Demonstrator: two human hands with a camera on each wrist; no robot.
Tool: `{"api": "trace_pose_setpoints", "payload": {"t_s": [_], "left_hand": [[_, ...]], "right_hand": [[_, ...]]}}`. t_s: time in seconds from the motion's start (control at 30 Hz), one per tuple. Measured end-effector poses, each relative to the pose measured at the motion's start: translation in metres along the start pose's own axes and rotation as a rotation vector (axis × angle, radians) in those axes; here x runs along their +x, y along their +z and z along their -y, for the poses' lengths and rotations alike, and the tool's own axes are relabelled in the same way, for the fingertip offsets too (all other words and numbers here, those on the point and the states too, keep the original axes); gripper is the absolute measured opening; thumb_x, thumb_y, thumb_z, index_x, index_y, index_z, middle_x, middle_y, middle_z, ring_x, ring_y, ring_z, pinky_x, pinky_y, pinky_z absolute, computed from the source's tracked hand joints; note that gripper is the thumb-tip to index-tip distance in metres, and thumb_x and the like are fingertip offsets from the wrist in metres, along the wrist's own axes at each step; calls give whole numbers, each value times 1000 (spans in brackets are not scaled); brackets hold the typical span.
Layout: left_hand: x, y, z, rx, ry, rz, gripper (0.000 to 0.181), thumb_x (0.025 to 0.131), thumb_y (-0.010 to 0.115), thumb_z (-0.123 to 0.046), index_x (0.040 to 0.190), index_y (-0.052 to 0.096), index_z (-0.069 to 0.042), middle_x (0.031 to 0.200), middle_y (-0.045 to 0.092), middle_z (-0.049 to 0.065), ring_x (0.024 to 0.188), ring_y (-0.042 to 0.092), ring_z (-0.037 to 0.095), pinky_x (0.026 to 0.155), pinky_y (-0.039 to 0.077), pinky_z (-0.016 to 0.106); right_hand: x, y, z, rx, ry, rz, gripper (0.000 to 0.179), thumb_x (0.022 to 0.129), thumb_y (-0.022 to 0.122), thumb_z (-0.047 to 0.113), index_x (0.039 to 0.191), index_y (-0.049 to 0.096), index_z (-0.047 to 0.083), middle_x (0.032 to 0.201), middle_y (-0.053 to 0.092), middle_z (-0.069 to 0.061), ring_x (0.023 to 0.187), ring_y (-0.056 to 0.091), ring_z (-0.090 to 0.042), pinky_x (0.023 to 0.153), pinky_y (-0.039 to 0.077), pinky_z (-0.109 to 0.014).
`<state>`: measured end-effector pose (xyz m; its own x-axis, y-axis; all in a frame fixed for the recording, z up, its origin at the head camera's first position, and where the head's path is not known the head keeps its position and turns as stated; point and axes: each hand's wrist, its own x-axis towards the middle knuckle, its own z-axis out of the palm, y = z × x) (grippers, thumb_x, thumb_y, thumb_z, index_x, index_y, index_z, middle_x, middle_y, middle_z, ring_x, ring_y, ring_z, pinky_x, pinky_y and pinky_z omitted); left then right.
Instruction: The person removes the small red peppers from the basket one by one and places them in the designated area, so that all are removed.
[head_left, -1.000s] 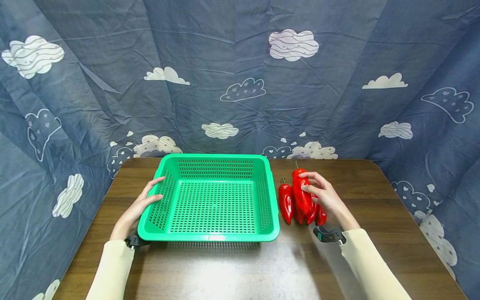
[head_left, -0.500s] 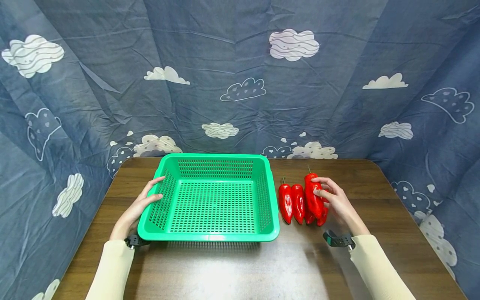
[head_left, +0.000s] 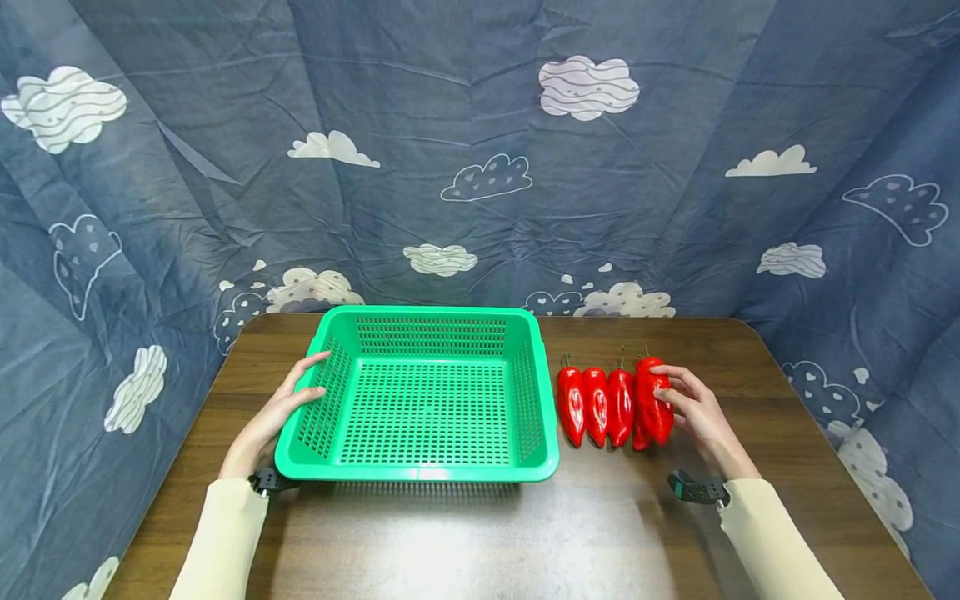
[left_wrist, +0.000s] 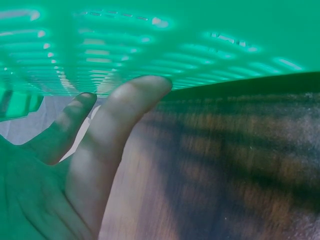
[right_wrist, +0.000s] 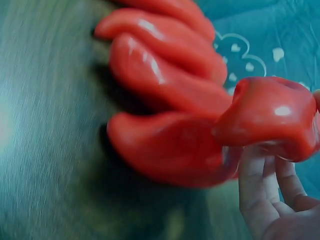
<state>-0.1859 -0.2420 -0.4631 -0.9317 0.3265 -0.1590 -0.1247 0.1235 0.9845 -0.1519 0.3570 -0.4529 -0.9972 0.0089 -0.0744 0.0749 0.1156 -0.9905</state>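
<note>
Along the left rim of a green perforated plastic basket (head_left: 417,475), my left hand (head_left: 281,408) grips, with thumb and a finger over the edge. The left wrist view has fingers (left_wrist: 107,145) against the outside of the slotted wall. My right hand (head_left: 705,421) holds a glossy red pepper (head_left: 656,400), raised a little over the right end of a row of red peppers (head_left: 621,408). Beneath it, the row's last pepper (head_left: 640,435) is partly hidden. In the right wrist view the held pepper (right_wrist: 280,115) has its near end toward the camera.
Basket and peppers share a brown wooden table (head_left: 757,500), the row lying just right of the basket. Behind the table hangs a blue curtain (head_left: 480,233) with white cloud prints. A dark band (head_left: 697,487) circles the right wrist.
My right hand has carried the held pepper rightward along the row, uncovering the peppers it passed over. The left hand and the basket have stayed in place.
</note>
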Motion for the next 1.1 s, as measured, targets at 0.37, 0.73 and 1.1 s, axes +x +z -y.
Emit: {"api": "trace_pose_setpoints", "payload": {"t_s": [0.37,0.73,1.1], "left_hand": [[2,-2,1,60,44,1,59,100,46,-18,152,18,-18,155,-3,11,126,28,40,90,40,39],[1,-1,3,31,19,1,59,100,46,-20,152,18,-22,155,-4,10,126,28,42,90,40,42],[0,-1,1,13,18,-2,59,100,47,-19,152,18,-21,154,-2,11,124,33,40,91,40,43]], "right_hand": [[-4,-19,-12,-61,35,-74,30,98,53,13,128,52,11,110,50,2,87,57,-7,70,53,-25],[-3,-25,-21,-189,58,-127,38,98,51,18,134,46,6,112,45,-1,85,54,-4,70,52,-22],[3,-30,-35,-311,87,-154,45,98,50,16,138,39,-2,128,40,-25,85,49,0,68,50,-23]]}}
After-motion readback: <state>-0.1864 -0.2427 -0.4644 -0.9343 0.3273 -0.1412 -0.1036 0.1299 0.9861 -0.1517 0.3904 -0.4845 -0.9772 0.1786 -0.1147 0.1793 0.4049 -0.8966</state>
